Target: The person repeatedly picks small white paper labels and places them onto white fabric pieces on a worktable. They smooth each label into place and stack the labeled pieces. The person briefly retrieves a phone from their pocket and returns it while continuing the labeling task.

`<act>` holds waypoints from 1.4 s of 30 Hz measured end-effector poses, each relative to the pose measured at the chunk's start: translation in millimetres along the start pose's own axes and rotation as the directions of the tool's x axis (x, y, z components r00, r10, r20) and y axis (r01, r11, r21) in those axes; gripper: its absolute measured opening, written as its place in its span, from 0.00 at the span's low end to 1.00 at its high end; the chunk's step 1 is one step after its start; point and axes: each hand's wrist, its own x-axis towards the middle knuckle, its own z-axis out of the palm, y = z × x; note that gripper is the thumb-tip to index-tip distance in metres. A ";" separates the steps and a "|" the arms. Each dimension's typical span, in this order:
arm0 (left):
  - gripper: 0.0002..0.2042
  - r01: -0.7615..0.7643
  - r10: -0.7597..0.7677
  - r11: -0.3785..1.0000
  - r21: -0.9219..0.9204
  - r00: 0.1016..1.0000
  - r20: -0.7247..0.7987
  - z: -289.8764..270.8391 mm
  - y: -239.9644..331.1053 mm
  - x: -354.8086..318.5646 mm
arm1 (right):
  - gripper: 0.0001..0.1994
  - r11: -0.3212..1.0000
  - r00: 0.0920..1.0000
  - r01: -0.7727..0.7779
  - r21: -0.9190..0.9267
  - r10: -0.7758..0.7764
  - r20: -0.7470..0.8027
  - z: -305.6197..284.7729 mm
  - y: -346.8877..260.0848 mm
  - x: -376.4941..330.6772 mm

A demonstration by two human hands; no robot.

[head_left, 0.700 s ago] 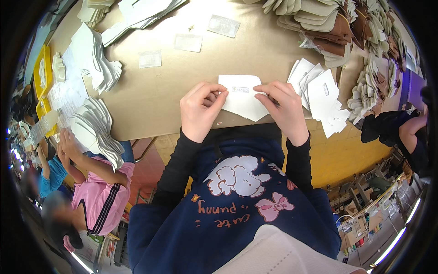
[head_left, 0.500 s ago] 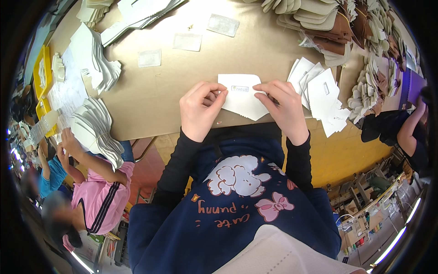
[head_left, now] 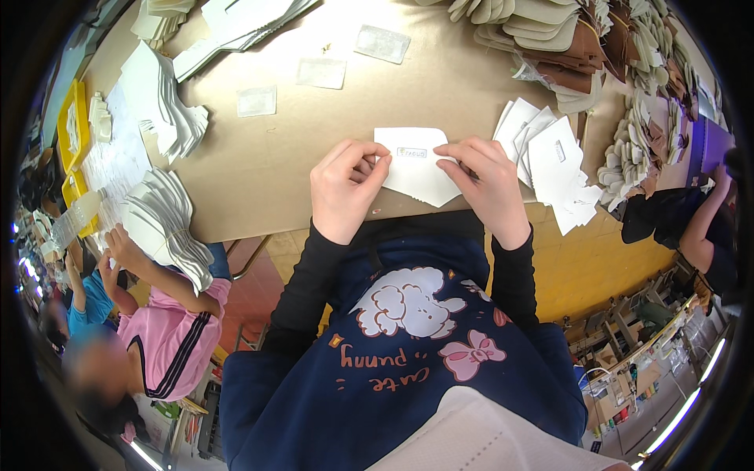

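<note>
At the worktop's [head_left: 275, 157] near edge, the left hand [head_left: 343, 188] and right hand [head_left: 493, 184] held thumb and forefinger nearly together around the white piece [head_left: 420, 180] between them; pinching, I couldn't tell. Uneven finger pressure risked skewing its label [head_left: 411, 153].

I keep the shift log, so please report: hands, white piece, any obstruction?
Left hand and right hand: fingertips at white piece, flanking its label. Piece on table, label up. Label uncovered; loose white stack beside right hand.
</note>
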 end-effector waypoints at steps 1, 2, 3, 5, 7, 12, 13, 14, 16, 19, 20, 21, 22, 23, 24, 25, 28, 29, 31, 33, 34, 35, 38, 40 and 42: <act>0.03 0.001 -0.001 1.000 0.001 1.000 0.001 0.1 -0.2 0.1 | 0.07 1.000 1.000 0.003 0.000 -0.003 -0.003 0.1 0.2 -0.1; 0.03 0.005 -0.005 1.000 0.006 1.000 0.002 0.2 -0.2 0.2 | 0.07 1.000 1.000 0.007 -0.001 -0.007 -0.006 0.1 0.3 -0.2; 0.03 0.000 0.000 1.000 0.006 1.000 0.002 0.2 -0.2 0.1 | 0.07 1.000 1.000 0.007 -0.001 -0.007 -0.005 0.1 0.4 -0.3; 0.03 -0.004 0.004 1.000 0.014 1.000 0.003 -0.1 -0.1 -0.1 | 0.07 1.000 1.000 0.006 0.000 -0.006 -0.002 0.1 0.4 -0.4; 0.03 -0.008 0.008 1.000 0.015 1.000 0.004 0.2 0.0 0.0 | 0.07 1.000 1.000 0.011 -0.001 -0.011 -0.005 0.2 0.3 -0.1; 0.04 -0.018 0.017 1.000 0.022 1.000 0.005 0.0 -0.2 0.5 | 0.07 1.000 1.000 0.008 -0.002 -0.008 -0.005 0.0 -0.3 -0.2; 0.04 -0.018 0.018 1.000 0.023 1.000 0.005 0.0 -0.2 0.5 | 0.07 1.000 1.000 0.010 -0.003 -0.010 -0.007 0.1 -0.2 -0.2; 0.04 -0.017 0.017 1.000 0.026 1.000 0.005 -0.1 -0.2 0.4 | 0.07 1.000 1.000 0.014 -0.005 -0.014 -0.008 0.3 0.0 -0.2; 0.04 -0.018 0.017 0.999 0.031 1.000 0.005 -0.2 0.0 0.2 | 0.07 1.000 1.000 0.017 -0.001 -0.017 -0.012 1.0 0.5 0.1; 0.04 -0.011 0.011 0.999 0.033 1.000 0.003 0.2 0.8 -0.1 | 0.07 1.000 1.000 0.020 0.000 -0.020 -0.016 1.4 0.9 0.0; 0.04 -0.003 0.003 0.999 0.035 1.000 0.003 0.3 1.1 -0.2 | 0.07 1.000 1.000 0.021 0.000 -0.021 -0.018 1.4 0.9 -0.1; 0.04 -0.006 0.006 0.999 0.032 1.000 0.002 0.5 1.5 -0.3 | 0.07 1.000 1.000 0.020 -0.001 -0.020 -0.018 1.4 0.8 -0.1; 0.04 -0.003 0.003 0.999 0.031 1.000 0.002 0.5 1.9 -0.5 | 0.07 1.000 1.000 0.020 -0.002 -0.020 -0.018 1.3 0.7 -0.1; 0.04 0.004 -0.004 0.999 0.033 1.000 0.003 0.6 2.1 -0.6 | 0.07 1.000 1.000 0.019 -0.002 -0.019 -0.018 1.1 0.6 -0.2; 0.04 -0.001 0.001 0.999 0.032 1.000 0.003 0.6 2.3 -0.6 | 0.07 1.000 1.000 0.018 -0.004 -0.018 -0.015 0.9 0.5 -0.1; 0.04 -0.001 0.001 0.999 0.033 1.000 0.003 0.6 2.4 -0.6 | 0.07 1.000 1.000 0.018 -0.006 -0.018 -0.012 0.6 0.5 0.0; 0.04 -0.004 0.004 0.999 0.037 1.000 0.003 0.8 2.3 -0.6 | 0.07 1.000 1.000 0.016 -0.001 -0.016 -0.013 0.5 0.3 0.3; 0.04 -0.005 0.005 0.999 0.040 1.000 0.003 0.9 2.2 -0.6 | 0.07 1.000 1.000 0.015 0.002 -0.015 -0.015 0.7 0.3 0.3; 0.04 -0.001 0.001 0.999 0.039 1.000 0.000 1.3 2.3 -0.4 | 0.07 1.000 1.000 0.018 0.001 -0.018 -0.018 1.0 0.2 0.4; 0.04 -0.006 0.006 0.999 0.036 1.000 -0.008 2.0 2.6 -0.3 | 0.07 1.000 1.000 0.018 -0.003 -0.018 -0.024 1.4 0.0 0.6; 0.04 -0.012 0.012 0.999 0.032 1.000 -0.015 2.6 2.8 -0.2 | 0.07 1.000 0.999 0.017 -0.007 -0.017 -0.027 1.8 -0.4 0.6; 0.04 -0.018 0.019 0.999 0.028 1.000 -0.023 3.1 3.1 -0.3 | 0.07 1.000 0.999 0.017 -0.012 -0.017 -0.031 2.2 -0.8 0.7; 0.05 0.018 -0.014 0.989 0.147 1.000 -0.025 4.7 5.0 -4.8 | 0.08 0.999 0.998 0.021 -0.046 -0.023 -0.059 4.4 -3.6 0.3; 0.06 -0.076 0.094 0.958 0.276 0.994 -0.052 7.3 5.1 -6.4 | 0.08 0.997 0.998 -0.028 -0.068 0.023 -0.064 6.7 -7.0 -1.7; 0.07 -0.118 0.147 0.935 0.333 0.987 -0.066 10.2 5.2 -8.0 | 0.09 0.995 0.995 -0.047 -0.094 0.038 -0.096 9.8 -10.3 -3.1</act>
